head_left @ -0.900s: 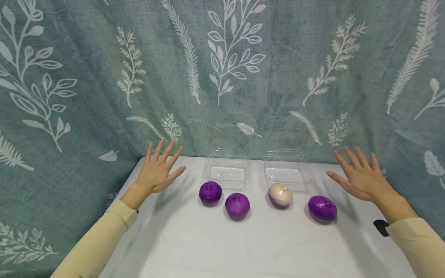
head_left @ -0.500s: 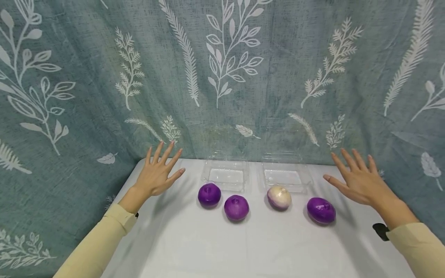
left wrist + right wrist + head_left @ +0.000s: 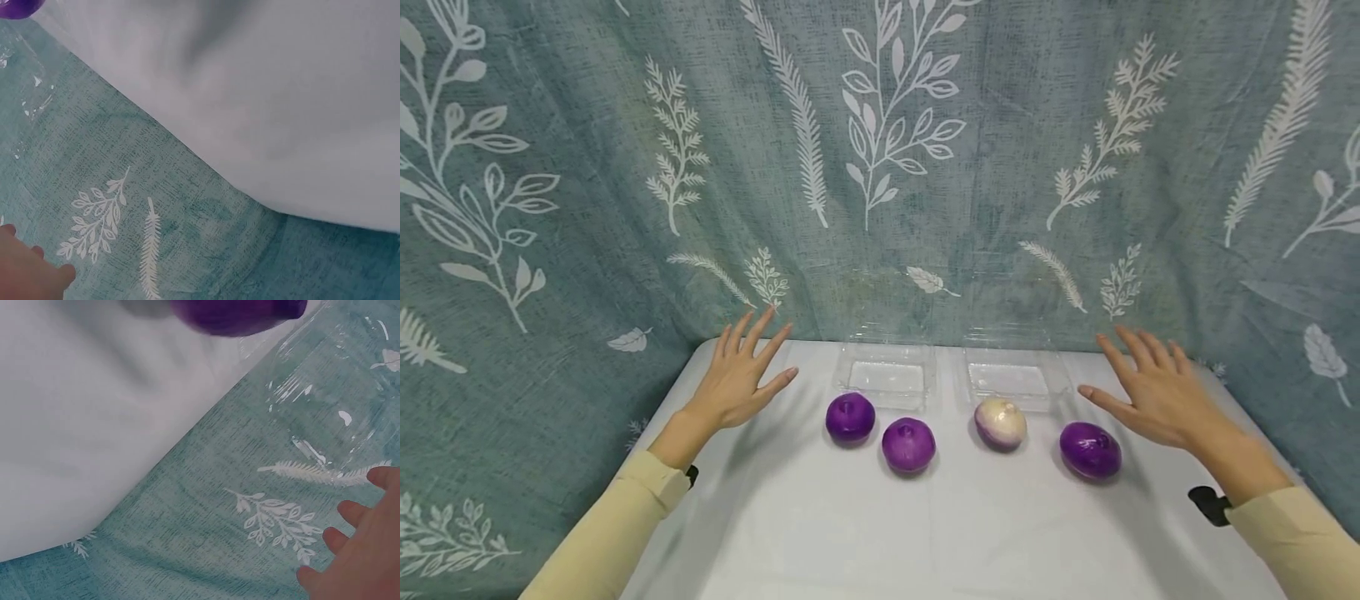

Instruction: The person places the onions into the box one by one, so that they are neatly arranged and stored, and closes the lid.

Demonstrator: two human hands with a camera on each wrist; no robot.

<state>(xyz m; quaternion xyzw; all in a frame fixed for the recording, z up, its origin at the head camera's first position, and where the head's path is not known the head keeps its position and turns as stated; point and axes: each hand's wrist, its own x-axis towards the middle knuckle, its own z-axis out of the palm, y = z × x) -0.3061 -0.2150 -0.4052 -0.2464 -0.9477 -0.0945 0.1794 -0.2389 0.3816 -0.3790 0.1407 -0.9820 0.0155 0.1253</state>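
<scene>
My left hand [image 3: 737, 379] hovers over the left side of the white table, fingers spread, holding nothing. To its right lie a dark purple onion [image 3: 850, 417] and a lighter purple onion [image 3: 908, 445]. My right hand [image 3: 1157, 392], also spread and holding nothing, is above the right side, nearest to a purple oval onion [image 3: 1091, 450]. Left of that one sits a white and purple onion [image 3: 1001, 422]. Behind them stand two clear plastic clamshell boxes, the left box [image 3: 887, 377] and the right box [image 3: 1007, 379], lids raised. Only some fingers show in each wrist view.
The white table [image 3: 880, 533] ends at the back against a teal curtain [image 3: 925, 250] with white leaf prints. The curtain also runs along both sides. A dark strap piece [image 3: 1210, 506] shows at the right wrist.
My right hand has moved a little to the left, toward the oval onion. The left hand has barely shifted, its fingers slightly more bent. The onions and boxes stay in place.
</scene>
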